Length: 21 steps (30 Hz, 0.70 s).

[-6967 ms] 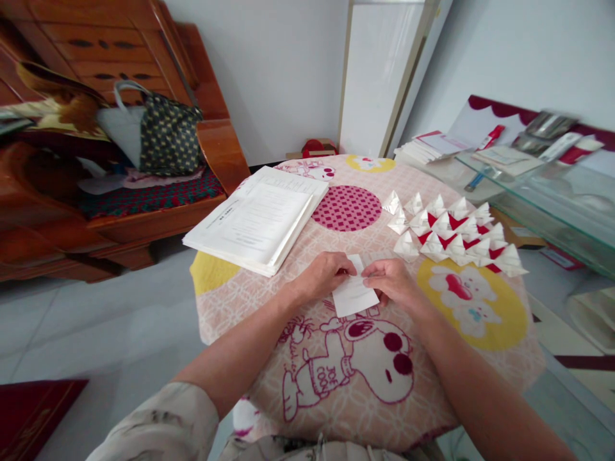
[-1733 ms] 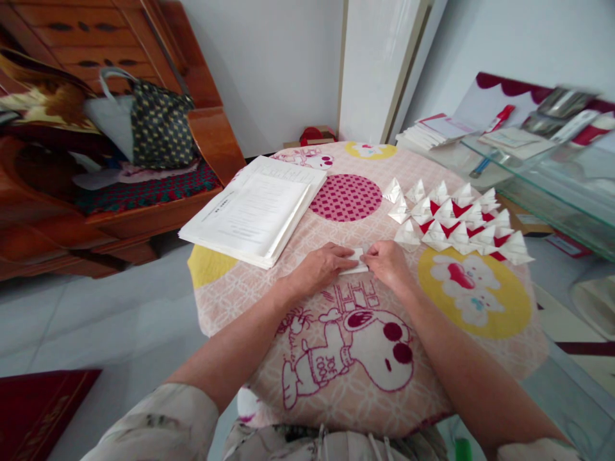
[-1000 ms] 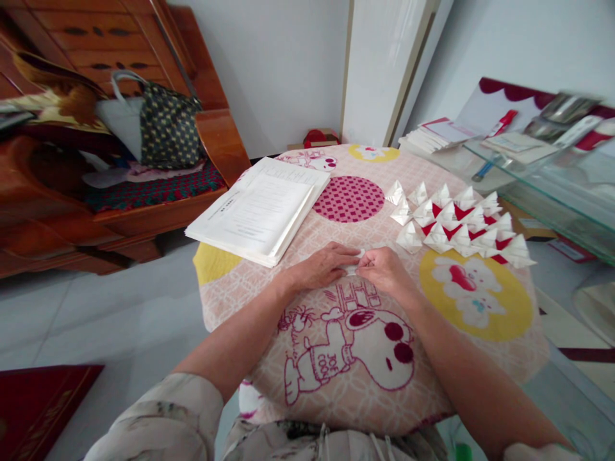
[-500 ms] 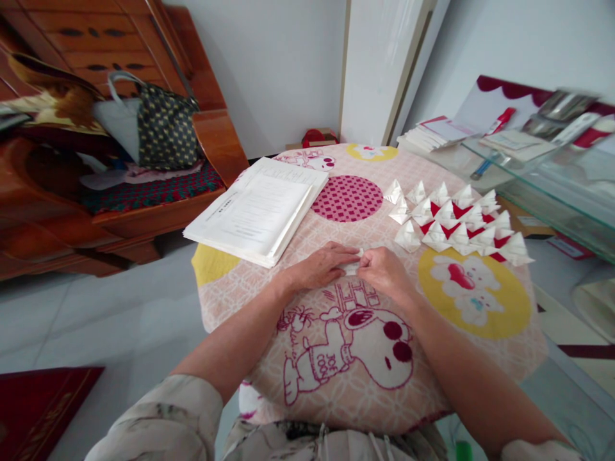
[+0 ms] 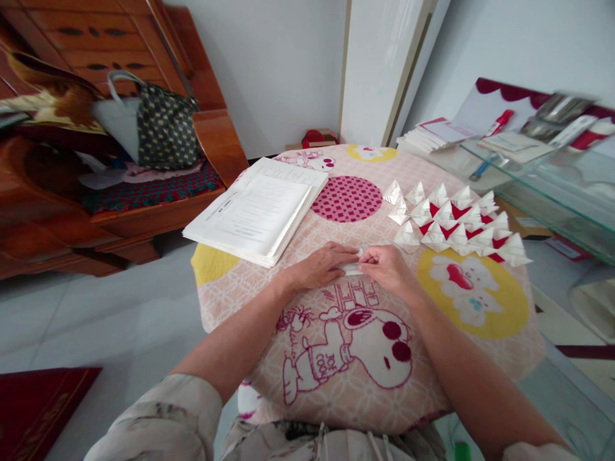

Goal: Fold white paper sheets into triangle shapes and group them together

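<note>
On the round table with a pink cartoon cloth [image 5: 336, 384], my left hand [image 5: 321, 267] lies flat, its fingers pressing a small folded white paper strip [image 5: 353, 269]. My right hand [image 5: 390, 271] is curled, its fingertips pinching the strip's right end. Only a sliver of the paper shows between the two hands. To the right lies a cluster of several folded white-and-red paper triangles [image 5: 459, 225].
A stack of white printed sheets [image 5: 257, 211] lies at the table's left back. A wooden bench [image 5: 144, 192] with a patterned bag [image 5: 163, 128] stands to the left. A glass table [image 5: 552, 186] with papers and booklets is on the right.
Seven seconds ago the paper was a wider sheet between my hands; it has been folded to a narrow strip. Over the last second my hands have barely moved.
</note>
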Tool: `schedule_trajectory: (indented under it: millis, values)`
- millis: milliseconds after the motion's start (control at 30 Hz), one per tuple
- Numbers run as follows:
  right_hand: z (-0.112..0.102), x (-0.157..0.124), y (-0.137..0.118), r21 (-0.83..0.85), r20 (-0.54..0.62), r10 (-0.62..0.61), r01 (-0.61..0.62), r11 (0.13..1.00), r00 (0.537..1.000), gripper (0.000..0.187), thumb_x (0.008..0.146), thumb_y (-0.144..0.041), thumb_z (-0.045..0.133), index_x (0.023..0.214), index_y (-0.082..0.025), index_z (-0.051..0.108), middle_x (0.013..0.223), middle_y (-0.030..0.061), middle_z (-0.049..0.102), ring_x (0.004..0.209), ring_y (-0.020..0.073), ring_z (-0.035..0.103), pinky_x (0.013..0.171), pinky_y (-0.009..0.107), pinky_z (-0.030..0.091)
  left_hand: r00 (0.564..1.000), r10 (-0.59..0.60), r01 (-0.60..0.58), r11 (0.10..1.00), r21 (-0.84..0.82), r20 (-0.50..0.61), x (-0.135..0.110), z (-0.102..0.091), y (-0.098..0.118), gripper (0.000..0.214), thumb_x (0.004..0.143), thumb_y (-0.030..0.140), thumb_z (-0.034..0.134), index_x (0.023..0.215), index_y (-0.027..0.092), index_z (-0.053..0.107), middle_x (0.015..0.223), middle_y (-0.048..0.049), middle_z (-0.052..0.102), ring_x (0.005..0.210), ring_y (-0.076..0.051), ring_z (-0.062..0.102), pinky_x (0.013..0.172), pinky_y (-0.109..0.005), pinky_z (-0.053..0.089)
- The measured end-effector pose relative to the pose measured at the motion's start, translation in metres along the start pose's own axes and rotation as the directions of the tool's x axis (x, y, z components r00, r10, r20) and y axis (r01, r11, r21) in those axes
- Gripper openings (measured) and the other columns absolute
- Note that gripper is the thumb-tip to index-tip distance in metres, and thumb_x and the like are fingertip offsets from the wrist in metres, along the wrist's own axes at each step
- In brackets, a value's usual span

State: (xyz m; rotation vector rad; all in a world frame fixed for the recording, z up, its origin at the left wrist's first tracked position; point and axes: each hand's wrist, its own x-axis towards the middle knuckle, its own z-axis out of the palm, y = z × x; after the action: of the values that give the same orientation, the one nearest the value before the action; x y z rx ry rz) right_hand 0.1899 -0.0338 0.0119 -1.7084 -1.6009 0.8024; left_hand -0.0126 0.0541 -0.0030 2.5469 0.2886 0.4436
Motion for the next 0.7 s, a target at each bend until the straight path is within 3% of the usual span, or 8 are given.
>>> schedule_trajectory:
  millis: [133,300,467,700]
  values:
    - [0.009,0.004,-0.007,-0.124,0.000,-0.007,0.007,0.992,1.000,0.009,0.067,-0.013,0.064,0.060,-0.018,0.063,0.054,-0.0013,0.060,0.053,0.0119,0.052,0.053,0.024,0.034,0.995,-0.061,0.062,0.998,0.002,-0.079,0.005,0.009,0.003,0.044,0.083,0.013,0.058,0.126,0.023,0.064,0.136,-0.0088,0.063,0.128,-0.024,0.057,0.111,-0.049,0.042]
    - [0.007,0.004,-0.008,-0.138,0.011,-0.007,0.008,0.990,1.000,0.011,0.067,-0.009,0.062,0.060,-0.018,0.064,0.055,-0.0012,0.060,0.056,0.0126,0.053,0.055,0.025,0.034,0.959,-0.202,0.210,0.977,0.021,-0.199,0.011,0.022,0.009,0.039,0.077,0.014,0.063,0.115,0.019,0.068,0.132,-0.0109,0.066,0.125,-0.027,0.060,0.109,-0.049,0.044]
    - [0.008,0.002,-0.009,-0.141,-0.006,0.014,-0.015,0.990,1.000,0.010,0.067,-0.009,0.065,0.062,-0.017,0.065,0.056,-0.0016,0.060,0.056,0.0125,0.052,0.055,0.025,0.034,0.970,-0.205,0.204,0.979,-0.026,-0.132,0.008,0.017,0.003,0.050,0.071,0.009,0.061,0.119,0.021,0.067,0.139,-0.0098,0.061,0.130,-0.028,0.055,0.111,-0.051,0.042]
    - [0.009,0.002,-0.007,-0.099,-0.011,0.032,-0.033,0.995,0.999,0.007,0.069,-0.016,0.069,0.063,-0.018,0.066,0.056,-0.0018,0.061,0.053,0.0113,0.052,0.053,0.024,0.035,0.990,-0.124,0.131,0.984,-0.118,0.066,-0.006,-0.006,-0.010,0.068,0.071,0.000,0.058,0.133,0.028,0.060,0.155,-0.0058,0.045,0.138,-0.027,0.047,0.114,-0.049,0.039]
